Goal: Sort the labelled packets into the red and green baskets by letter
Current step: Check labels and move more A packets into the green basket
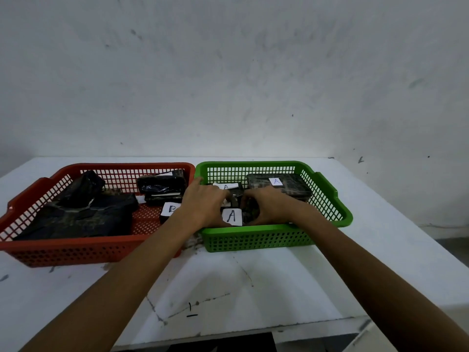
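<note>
While reaching into green basket (253, 228), left hand (203, 204), right hand (270, 205) grip packet (250, 213) between them, fingers curled.

left hand (203, 203): bare | right hand (270, 205): bare | left forearm (127, 273): uncovered throughout | right forearm (360, 265): uncovered throughout

The red basket (76, 246) and the green basket (253, 228) are moulded in openwork plastic, and a smooth, faintly shiny finish is seen on the rims. The packets (81, 219) are wrapped in black plastic film, glossy and creased, and are marked with labels (232, 215) of matt white paper. The table (253, 280) is topped in smooth white, scuffed and stained dark in places, and the wall (228, 72) is finished in matt, smudged white plaster.
</note>
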